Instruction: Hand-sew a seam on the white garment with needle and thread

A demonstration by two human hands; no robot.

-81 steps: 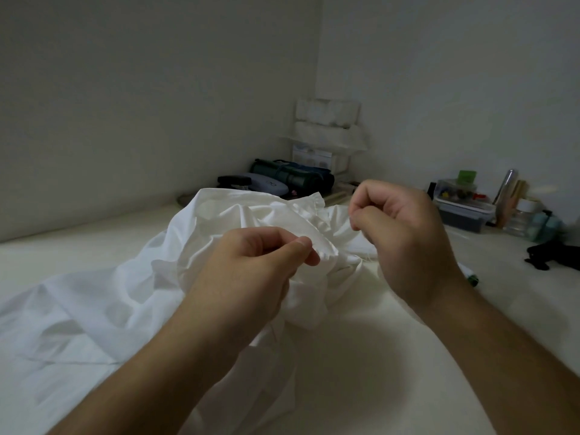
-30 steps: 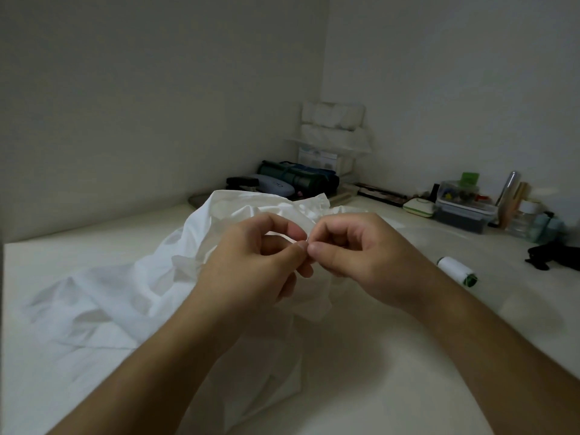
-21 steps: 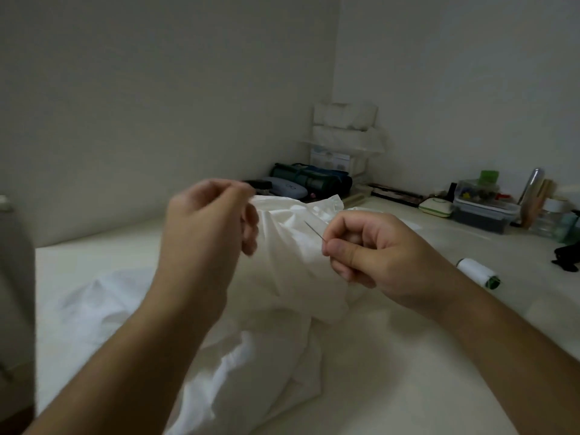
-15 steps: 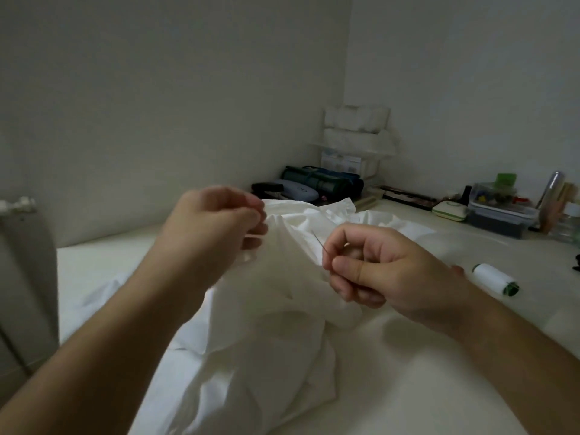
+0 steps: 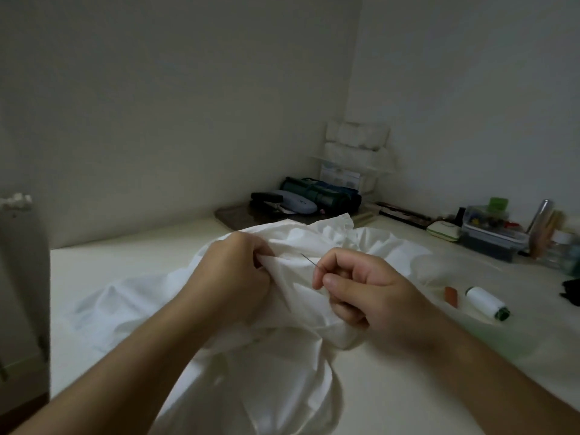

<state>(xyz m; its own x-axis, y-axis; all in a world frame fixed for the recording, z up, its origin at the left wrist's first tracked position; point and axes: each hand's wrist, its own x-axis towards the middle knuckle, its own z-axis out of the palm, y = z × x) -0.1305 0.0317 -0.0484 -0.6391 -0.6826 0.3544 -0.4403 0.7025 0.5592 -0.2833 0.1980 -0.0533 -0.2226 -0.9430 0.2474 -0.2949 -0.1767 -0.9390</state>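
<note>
While your head camera looks down over the pale desk point(image 5: 392, 387), your left hand point(image 5: 233, 277) sits with its fingers curled round a bunched fold of the white garment point(image 5: 282, 356), the grip closed tight on the cloth and lifting that fold a little off the surface. Your right hand point(image 5: 370, 296) is just beside it, thumb and forefinger pinched narrowly on the lower end of the needle point(image 5: 309, 260), with the other fingers curled under. The needle slants up and to the left, its tip close to the fold your left hand holds; you cannot tell from this view whether the tip touches the cloth. The thread itself is too fine to make out. The garment lies spread and rumpled across the middle of the desk, reaching from under both forearms out toward the far corner. To your right, well apart from the cloth, a white spool point(image 5: 486, 302) with a dark green end lies on its side, and a small reddish-brown piece point(image 5: 451, 296) lies just beside it. Further back along the right wall stands a clear plastic box point(image 5: 492, 233) of small coloured items, and in the corner a dark green roll point(image 5: 320, 191) rests near a stacked white rack point(image 5: 356, 152).
</note>
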